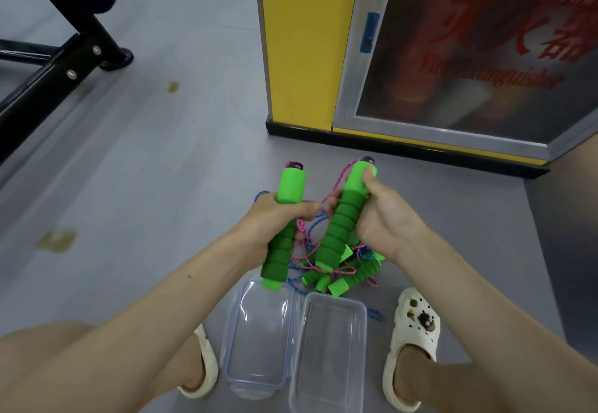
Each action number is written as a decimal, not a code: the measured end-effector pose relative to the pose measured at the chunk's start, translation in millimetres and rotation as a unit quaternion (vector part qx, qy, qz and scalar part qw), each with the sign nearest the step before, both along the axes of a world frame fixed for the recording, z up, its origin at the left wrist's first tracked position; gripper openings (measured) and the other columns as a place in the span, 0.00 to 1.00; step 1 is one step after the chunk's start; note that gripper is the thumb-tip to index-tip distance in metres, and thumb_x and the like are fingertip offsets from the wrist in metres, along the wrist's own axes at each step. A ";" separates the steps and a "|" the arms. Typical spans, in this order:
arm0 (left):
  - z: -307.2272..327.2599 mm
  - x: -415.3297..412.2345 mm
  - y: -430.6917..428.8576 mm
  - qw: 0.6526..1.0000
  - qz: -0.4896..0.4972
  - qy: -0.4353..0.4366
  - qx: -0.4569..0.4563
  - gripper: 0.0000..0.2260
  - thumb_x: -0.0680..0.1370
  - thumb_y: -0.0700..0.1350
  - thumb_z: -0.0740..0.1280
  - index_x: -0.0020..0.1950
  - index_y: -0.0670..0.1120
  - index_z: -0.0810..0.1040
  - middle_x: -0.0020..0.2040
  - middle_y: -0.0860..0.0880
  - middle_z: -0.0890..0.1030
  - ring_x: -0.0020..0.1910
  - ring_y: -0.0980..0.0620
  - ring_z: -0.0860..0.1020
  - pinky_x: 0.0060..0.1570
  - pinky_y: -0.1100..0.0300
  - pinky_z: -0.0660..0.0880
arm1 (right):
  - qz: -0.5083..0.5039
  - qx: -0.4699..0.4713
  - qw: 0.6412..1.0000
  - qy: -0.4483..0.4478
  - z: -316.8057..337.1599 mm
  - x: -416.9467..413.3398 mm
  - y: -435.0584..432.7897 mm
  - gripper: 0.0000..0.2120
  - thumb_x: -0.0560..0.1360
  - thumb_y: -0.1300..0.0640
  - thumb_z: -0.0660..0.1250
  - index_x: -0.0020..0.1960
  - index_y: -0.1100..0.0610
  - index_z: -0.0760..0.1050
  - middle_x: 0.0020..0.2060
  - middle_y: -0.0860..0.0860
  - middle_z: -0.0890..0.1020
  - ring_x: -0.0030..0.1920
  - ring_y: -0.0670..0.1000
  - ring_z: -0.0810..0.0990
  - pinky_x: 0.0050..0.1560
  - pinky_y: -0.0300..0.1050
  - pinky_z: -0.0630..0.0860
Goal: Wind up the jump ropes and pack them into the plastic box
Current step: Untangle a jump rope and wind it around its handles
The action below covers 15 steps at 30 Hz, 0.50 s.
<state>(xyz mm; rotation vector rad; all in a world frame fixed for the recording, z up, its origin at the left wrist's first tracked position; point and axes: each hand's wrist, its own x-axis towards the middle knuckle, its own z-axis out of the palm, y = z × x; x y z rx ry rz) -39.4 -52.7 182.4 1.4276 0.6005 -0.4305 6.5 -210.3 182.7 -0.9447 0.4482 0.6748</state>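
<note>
The left hand (275, 218) grips a green handle (290, 186) around its middle. Just beside it, the right hand (385, 215) grips a second handle (339, 222), and a pink cord (343, 175) joins the two. More jump ropes (351, 272) lie tangled on the floor (161, 170), just beyond the clear lid (259, 331) and the plastic box (333, 348).

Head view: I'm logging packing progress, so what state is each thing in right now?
Left hand, grips a green handle.
Right hand, grips the other green handle.
Pink rope, loose between the handles, not wound.
Rope pile, tangled on the floor, not packed.
Plastic box, open and empty.
Lid, off, lying beside the box.
</note>
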 end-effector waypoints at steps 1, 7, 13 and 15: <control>0.7 -0.4 -1.6 1.000 -0.023 -0.008 -0.017 0.06 0.72 0.42 0.73 0.43 0.43 0.77 0.38 0.46 0.81 0.26 0.53 0.73 0.26 0.63 0.72 | -0.015 0.015 1.000 -0.012 1.1 3.8 -1.0 0.19 0.79 0.47 0.57 0.48 0.64 0.72 0.35 0.58 0.79 0.39 0.55 0.79 0.52 0.52 0.76; 1.9 -1.7 1.5 0.994 -0.082 -0.019 -0.073 0.07 0.77 0.47 0.68 0.47 0.44 0.77 0.41 0.46 0.84 0.38 0.49 0.79 0.40 0.57 0.76 | 0.039 -0.003 0.998 -0.042 4.9 8.6 -7.2 0.13 0.75 0.50 0.64 0.46 0.61 0.76 0.36 0.55 0.80 0.33 0.49 0.79 0.43 0.44 0.79; -6.4 7.5 -2.0 0.996 0.044 -0.037 0.061 0.20 0.77 0.56 0.57 0.60 0.42 0.71 0.49 0.38 0.79 0.36 0.47 0.76 0.33 0.57 0.76 | 0.127 0.032 0.991 -0.021 1.0 -9.5 5.9 0.20 0.67 0.41 0.67 0.42 0.59 0.83 0.48 0.60 0.81 0.51 0.58 0.80 0.59 0.56 0.76; -4.1 3.7 -10.5 0.996 0.017 -0.070 0.054 0.13 0.79 0.47 0.56 0.60 0.44 0.71 0.48 0.41 0.80 0.39 0.48 0.77 0.34 0.59 0.77 | 0.122 0.062 0.990 -0.039 2.5 -13.7 9.9 0.20 0.68 0.41 0.65 0.46 0.57 0.82 0.48 0.57 0.82 0.47 0.55 0.81 0.55 0.54 0.78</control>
